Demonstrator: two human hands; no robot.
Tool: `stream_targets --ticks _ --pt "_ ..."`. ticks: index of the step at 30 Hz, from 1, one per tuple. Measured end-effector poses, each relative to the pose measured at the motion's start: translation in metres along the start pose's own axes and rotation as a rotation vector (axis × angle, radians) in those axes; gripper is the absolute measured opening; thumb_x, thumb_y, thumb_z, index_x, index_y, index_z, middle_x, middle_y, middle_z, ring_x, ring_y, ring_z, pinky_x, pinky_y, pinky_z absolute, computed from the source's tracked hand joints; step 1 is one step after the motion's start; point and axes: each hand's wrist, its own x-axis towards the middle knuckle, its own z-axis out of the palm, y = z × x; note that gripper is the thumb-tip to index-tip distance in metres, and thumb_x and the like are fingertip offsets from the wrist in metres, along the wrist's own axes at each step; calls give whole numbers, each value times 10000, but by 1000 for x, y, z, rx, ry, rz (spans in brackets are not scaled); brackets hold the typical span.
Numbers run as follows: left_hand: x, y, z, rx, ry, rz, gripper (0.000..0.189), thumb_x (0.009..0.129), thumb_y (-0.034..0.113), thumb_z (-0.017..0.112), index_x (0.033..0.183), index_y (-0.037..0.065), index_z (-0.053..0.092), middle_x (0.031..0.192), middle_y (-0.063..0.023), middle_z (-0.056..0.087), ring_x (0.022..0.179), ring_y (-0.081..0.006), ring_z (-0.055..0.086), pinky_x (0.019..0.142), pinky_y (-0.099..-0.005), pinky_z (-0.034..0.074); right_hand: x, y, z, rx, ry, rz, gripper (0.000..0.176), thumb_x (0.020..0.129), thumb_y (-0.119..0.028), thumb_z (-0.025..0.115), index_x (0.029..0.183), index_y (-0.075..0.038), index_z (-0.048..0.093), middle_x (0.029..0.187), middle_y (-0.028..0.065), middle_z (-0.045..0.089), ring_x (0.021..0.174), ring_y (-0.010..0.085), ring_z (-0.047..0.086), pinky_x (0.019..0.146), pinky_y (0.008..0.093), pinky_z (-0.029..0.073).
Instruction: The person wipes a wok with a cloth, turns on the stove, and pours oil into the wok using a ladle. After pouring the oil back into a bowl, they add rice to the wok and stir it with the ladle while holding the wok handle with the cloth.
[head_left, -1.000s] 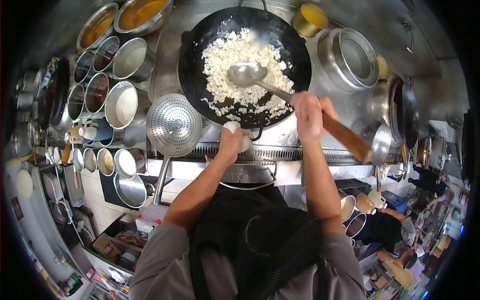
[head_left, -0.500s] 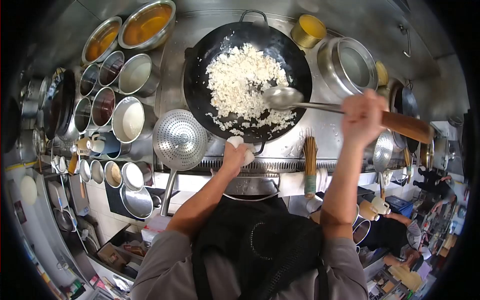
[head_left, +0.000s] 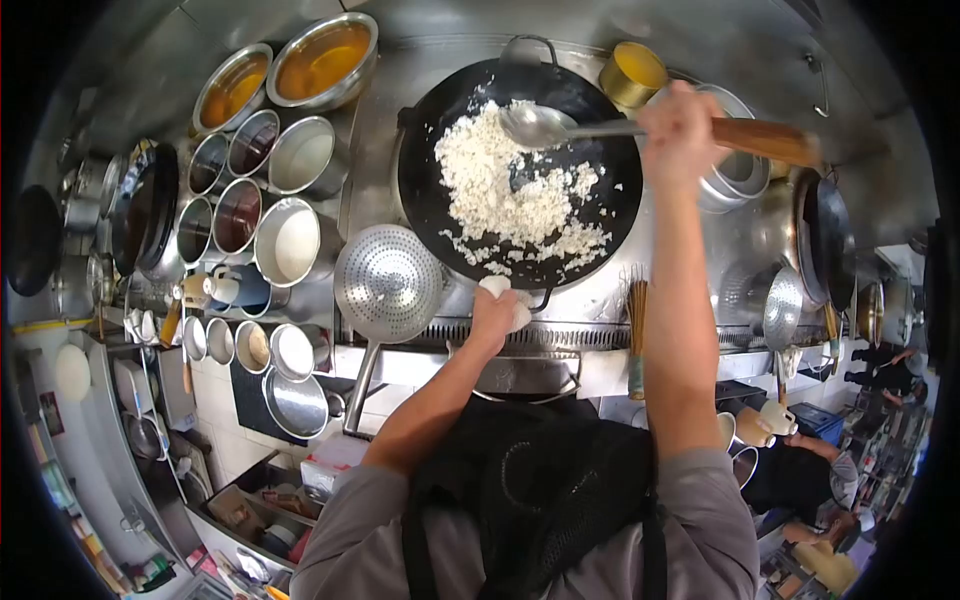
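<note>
Near handle of the wok [head_left: 425,195] was hidden under a white cloth [head_left: 514,300] and the left hand [head_left: 495,318], fingers closed on that cloth, lower centre. Right hand [head_left: 678,128] was seen from the back, clenched round the wooden grip of the ladle [head_left: 538,125], upper right. Versus 0.5 s earlier: ladle bowl had moved from the wok's right side to its far edge, right hand higher; left hand unchanged. Wok black, upper centre, held clumpy white rice [head_left: 495,190]; ladle bowl contents not discernible

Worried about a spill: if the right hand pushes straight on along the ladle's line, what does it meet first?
Likely the rice just left of the ladle; if the right hand carries it higher, the left wall of the wok. Height is unclear.
</note>
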Motion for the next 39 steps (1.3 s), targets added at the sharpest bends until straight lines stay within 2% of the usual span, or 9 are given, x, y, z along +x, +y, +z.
stream_targets --ticks 6,13,23,27,31,33,35,37,39 --pt "-10 7 13 -91 147 -23 248 839 -57 455 1074 -38 530 942 -148 671 777 -226 683 635 -336 544 -32 10 -3 -28 -199 313 277 875 -6 600 650 -77 454 552 2 465 424 80 397 411 261 321" --pt "-4 4 11 -21 134 69 265 839 -54 462 1095 -49 533 954 -146 666 801 -236 670 655 -347 544 -43 27 34 46 -208 -64 315 924 -37 521 639 -80 395 539 -5 364 434 97 295 404 279 296" --pt "-14 22 17 -13 164 -36 213 891 -4 474 1099 -31 510 905 -123 666 735 -191 643 606 -297 518 -73 4 66 -87 -489 -102 369 860 -53 649 566 -90 429 567 -6 502 522 77 477 472 269 365" --pt "-17 26 18 -106 122 -6 188 886 1 487 1071 -18 513 899 -135 663 720 -173 633 574 -283 511 -92 -9 38 -626 -864 38 367 868 -242 693 630 -57 483 587 20 484 554 119 438 521 332 369" --pt "-20 30 18 -124 78 -6 172 879 10 482 1048 -14 503 869 -152 655 721 -194 641 563 -312 518 -105 -47 5 -827 -791 28 347 887 -226 686 619 -75 524 560 30 524 528 149 499 522 295 400" --pt "-13 18 13 -119 8 31 136 878 5 481 1009 -11 516 864 -145 657 712 -193 639 551 -317 516 -126 -89 -2 -386 -818 15 274 959 -94 556 696 -52 494 652 25 518 601 108 467 537 283 398" --pt "2 -4 12 -212 162 -9 254 873 32 530 1101 -57 461 820 -102 639 552 -171 575 507 -327 499 -158 -31 -34 -649 -346 -32 371 891 -218 703 602 -73 520 562 30 569 545 102 540 510 269 434" --pt "2 -6 7 -157 35 -10 224 872 35 536 1065 -43 451 851 -113 630 627 -169 596 531 -325 505 -136 -7 -36 -151 -257 261 373 879 -234 720 607 -65 529 600 40 614 588 87 561 548 273 465" --pt "0 -6 10 -88 167 2 174 870 -19 472 1019 -24 560 849 -122 656 694 -171 626 559 -287 498 -130 -29 -37 -418 -265 290 376 891 -223 710 608 -60 523 624 39 624 579 80 544 543 278 462"
